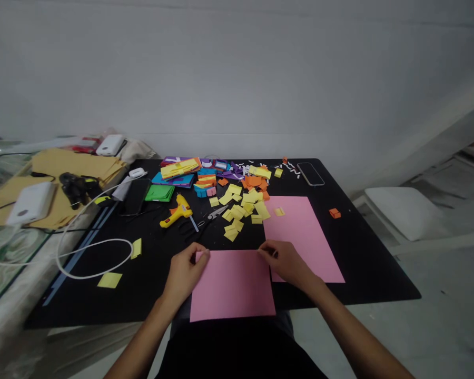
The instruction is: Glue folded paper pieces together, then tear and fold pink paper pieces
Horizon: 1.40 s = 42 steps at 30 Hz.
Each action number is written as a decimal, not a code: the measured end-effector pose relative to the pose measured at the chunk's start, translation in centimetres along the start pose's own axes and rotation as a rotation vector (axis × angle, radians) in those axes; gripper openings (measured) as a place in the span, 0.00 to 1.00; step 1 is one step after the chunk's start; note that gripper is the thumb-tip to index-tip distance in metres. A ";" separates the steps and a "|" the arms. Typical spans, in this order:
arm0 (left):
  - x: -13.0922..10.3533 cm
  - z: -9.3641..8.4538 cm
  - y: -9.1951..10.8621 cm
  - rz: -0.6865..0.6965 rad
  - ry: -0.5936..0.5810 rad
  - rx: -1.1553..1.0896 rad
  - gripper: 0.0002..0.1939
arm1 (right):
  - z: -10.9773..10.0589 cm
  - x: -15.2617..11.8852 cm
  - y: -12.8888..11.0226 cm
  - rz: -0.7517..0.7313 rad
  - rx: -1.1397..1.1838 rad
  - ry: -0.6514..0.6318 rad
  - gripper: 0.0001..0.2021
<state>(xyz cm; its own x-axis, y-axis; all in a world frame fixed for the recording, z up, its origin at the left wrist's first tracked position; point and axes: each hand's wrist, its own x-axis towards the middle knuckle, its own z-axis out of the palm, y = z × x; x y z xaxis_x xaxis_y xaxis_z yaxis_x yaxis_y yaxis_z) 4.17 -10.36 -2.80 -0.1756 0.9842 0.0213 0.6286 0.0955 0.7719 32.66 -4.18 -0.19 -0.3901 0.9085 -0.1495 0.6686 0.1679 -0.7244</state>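
Observation:
A pink sheet lies at the near edge of the black table, its lower edge close to my body. My left hand pinches its upper left corner between thumb and fingers. At the upper right corner, my right hand grips the same sheet with closed fingertips. A larger pink sheet lies flat to the right, partly under my right hand, with a small yellow folded piece on it. Beyond my hands is a loose pile of yellow paper pieces.
On the black table are a yellow glue gun, scissors, green paper, orange pieces, two phones and a looping white cable. A white stool stands at the right.

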 end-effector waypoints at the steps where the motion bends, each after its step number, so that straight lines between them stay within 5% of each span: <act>1: -0.1 0.4 -0.2 0.058 0.036 0.069 0.14 | 0.7 0.0 0.2 -0.020 -0.092 0.058 0.08; 5: -1.6 1.8 0.1 0.368 0.164 0.316 0.13 | 3.5 -0.6 0.3 -0.209 -0.352 0.347 0.12; 9: -3.8 3.9 1.0 0.557 0.070 0.349 0.14 | 6.3 -1.8 -0.6 -0.380 -0.379 0.272 0.18; 15: -5.0 5.6 0.6 0.602 0.046 0.346 0.16 | 9.2 -3.0 -1.8 -0.515 -0.312 0.228 0.25; 21: -4.7 5.1 0.1 0.600 0.061 0.382 0.15 | 8.1 -3.4 -0.1 -0.398 -0.354 0.332 0.16; 29: -4.4 5.0 0.5 0.617 0.052 0.360 0.16 | 6.5 -4.1 1.3 -0.370 -0.373 0.350 0.17; 38: -5.0 0.3 -3.3 0.577 0.090 0.410 0.16 | 6.5 -4.1 1.3 -0.357 -0.371 0.333 0.18; 42: -5.0 -0.2 -3.9 0.554 0.091 0.415 0.15 | 6.5 -3.8 0.8 -0.338 -0.392 0.343 0.16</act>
<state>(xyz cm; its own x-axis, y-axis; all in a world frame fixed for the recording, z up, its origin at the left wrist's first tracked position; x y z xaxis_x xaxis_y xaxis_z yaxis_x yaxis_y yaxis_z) 2.47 -15.65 -5.83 0.2033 0.8896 0.4089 0.8781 -0.3504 0.3257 30.56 -10.00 -4.63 -0.4388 0.8410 0.3164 0.7521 0.5364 -0.3829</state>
